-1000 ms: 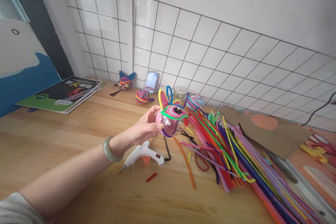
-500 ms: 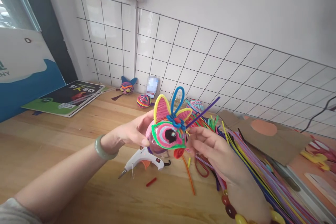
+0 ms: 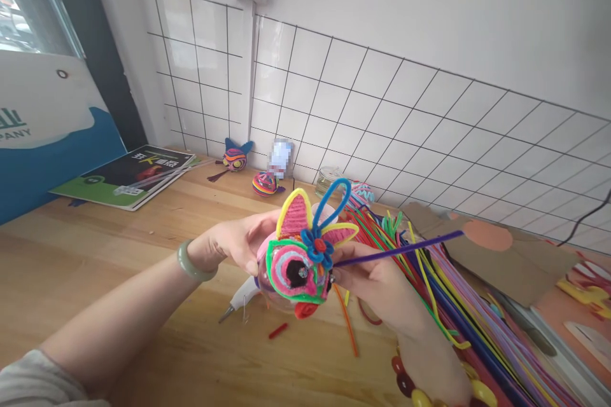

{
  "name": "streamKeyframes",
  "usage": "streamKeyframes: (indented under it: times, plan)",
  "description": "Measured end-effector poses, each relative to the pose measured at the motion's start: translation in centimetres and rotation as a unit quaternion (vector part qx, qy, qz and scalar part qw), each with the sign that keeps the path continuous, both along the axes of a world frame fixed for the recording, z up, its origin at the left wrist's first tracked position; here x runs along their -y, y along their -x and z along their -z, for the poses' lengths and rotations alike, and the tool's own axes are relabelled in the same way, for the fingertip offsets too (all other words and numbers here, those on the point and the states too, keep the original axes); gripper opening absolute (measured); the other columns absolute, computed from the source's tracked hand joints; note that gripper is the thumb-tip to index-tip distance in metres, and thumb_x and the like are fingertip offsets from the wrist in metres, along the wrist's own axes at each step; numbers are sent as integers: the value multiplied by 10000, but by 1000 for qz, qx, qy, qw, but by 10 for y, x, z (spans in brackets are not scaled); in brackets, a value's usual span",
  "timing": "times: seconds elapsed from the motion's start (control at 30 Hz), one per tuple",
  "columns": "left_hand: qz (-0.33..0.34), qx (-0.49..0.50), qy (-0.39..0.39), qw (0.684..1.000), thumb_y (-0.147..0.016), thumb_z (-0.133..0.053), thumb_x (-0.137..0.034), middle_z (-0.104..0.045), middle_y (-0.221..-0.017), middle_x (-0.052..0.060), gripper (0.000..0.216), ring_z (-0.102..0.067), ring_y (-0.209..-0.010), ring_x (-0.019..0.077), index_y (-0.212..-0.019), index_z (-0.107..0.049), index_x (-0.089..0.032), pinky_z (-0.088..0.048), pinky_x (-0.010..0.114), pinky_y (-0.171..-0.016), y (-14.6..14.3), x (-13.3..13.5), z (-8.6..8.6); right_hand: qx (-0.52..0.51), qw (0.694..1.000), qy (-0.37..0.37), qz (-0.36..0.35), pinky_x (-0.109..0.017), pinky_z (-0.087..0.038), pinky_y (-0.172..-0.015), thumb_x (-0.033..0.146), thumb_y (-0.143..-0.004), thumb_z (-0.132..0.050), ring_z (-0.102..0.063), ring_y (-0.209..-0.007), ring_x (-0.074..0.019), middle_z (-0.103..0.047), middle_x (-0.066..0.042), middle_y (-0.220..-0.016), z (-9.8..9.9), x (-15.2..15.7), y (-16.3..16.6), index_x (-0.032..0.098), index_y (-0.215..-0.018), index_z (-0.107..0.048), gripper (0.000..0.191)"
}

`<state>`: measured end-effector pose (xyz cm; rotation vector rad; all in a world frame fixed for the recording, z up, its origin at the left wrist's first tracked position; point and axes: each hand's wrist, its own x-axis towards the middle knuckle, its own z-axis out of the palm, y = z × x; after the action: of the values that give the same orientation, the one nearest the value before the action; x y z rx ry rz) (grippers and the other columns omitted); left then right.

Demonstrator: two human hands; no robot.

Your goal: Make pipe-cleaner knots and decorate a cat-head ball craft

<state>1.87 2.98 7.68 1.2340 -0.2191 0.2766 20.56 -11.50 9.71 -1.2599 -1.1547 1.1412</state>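
Observation:
My left hand [image 3: 238,241] is closed around the left side of a round animal-head ornament [image 3: 286,289]. The ornament is partly clear, with pink, yellow-edged ears, a green-rimmed eye, a blue flower and a blue loop on top. A long purple pipe cleaner [image 3: 401,249] sticks out from its right side. My right hand [image 3: 377,280] is pinched at that side, where the purple pipe cleaner meets the ornament; its fingertips are partly hidden. Below, a white hot glue gun [image 3: 243,296] lies partly covered by the ornament, near a short red pipe cleaner piece [image 3: 278,331].
Many loose pipe cleaners [image 3: 458,280] spread over the table's right side, beside cardboard [image 3: 506,267]. Along the wall stand two striped ornaments, one with blue ears [image 3: 235,156] and one round [image 3: 264,184], a phone [image 3: 280,158] and a glass jar [image 3: 327,179]. Books [image 3: 128,175] lie at left.
The ornament has moved slightly down and left and is turned. The purple pipe cleaner has swung from pointing up to lying nearly level across my right hand, which has moved in closer.

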Motion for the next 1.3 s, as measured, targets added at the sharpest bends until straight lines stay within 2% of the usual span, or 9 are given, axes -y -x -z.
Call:
streamKeyframes:
  times: [0.13, 0.33, 0.47, 0.63, 0.73, 0.9, 1.07, 1.2, 1.3]
  plan:
    - [7, 8, -13, 1000, -512, -798, -226, -632, -1172, 139, 763, -576, -1087, 351, -1236, -560, -178, -477, 403, -890, 0, -4, 4, 4, 1000, -12, 0, -227, -531, -702, 303, -637, -815, -663, -728, -142, -709, -3, -747, 5, -1, 3, 204, -736, -690, 188]
    - [-8, 24, 3, 1000, -528, -808, -222, -664, -1108, 121, 718, -584, -1087, 322, -1207, -581, -169, -475, 357, -876, -1, -7, 8, 17, 999, -44, 17, -288, -543, -739, 337, -656, -799, -683, -802, -199, -732, -34, -814, 11, -5, 5, 208, -755, -693, 194]
    - [-15, 30, 17, 999, -530, -816, -253, -656, -1130, 129, 765, -561, -1127, 335, -1242, -548, -167, -463, 374, -899, -4, -8, 13, 12, 998, -57, 31, -304, -537, -764, 359, -647, -802, -681, -817, -214, -730, -37, -815, 15, -9, 5, 213, -751, -702, 206]
    - [-37, 33, 47, 998, -555, -815, -279, -644, -1145, 143, 759, -603, -1061, 309, -1250, -532, -164, -476, 368, -866, -10, -12, 23, 17, 999, -19, 36, -307, -536, -751, 414, -722, -735, -679, -791, -199, -731, -37, -850, 21, -14, -1, 210, -846, -702, 241]
    - [-78, 30, 81, 993, -627, -776, -254, -626, -1166, 139, 676, -620, -1016, 262, -1250, -522, -182, -489, 348, -839, -15, -15, 29, 92, 995, 14, 31, -342, -540, -735, 497, -778, -645, -674, -722, -196, -722, -71, -845, 26, -17, -8, 166, -912, -691, 359]
    - [-144, 22, 109, 983, -716, -715, -239, -563, -1257, 168, 606, -575, -1101, 283, -1278, -495, -178, -462, 408, -910, -25, -15, 32, 260, 960, -14, 106, -367, -517, -759, 504, -823, -572, -660, -765, -222, -703, -81, -805, 33, -19, -13, 173, -824, -656, 341]
    - [-190, 29, 121, 974, -747, -699, -228, -605, -1185, 148, 523, -600, -1054, 261, -1239, -530, -169, -477, 382, -892, -35, -9, 36, 332, 921, -106, 175, -319, -499, -748, 417, -825, -602, -630, -809, -201, -672, -55, -841, 35, -17, -4, 206, -834, -603, 211]
    - [-204, 22, 122, 971, -748, -707, -235, -614, -1147, 144, 499, -609, -1015, 260, -1214, -541, -167, -484, 379, -851, -40, -1, 39, 367, 890, -183, 198, -275, -492, -668, 352, -834, -602, -609, -799, -185, -645, -33, -813, 37, -16, 5, 218, -824, -583, 136]
    - [-224, 16, 123, 967, -745, -716, -252, -624, -1103, 125, 490, -615, -970, 236, -1199, -548, -175, -488, 334, -794, -43, 5, 38, 399, 858, -247, 208, -279, -477, -685, 305, -843, -604, -589, -743, -164, -624, -13, -768, 39, -16, 8, 214, -815, -573, 100]
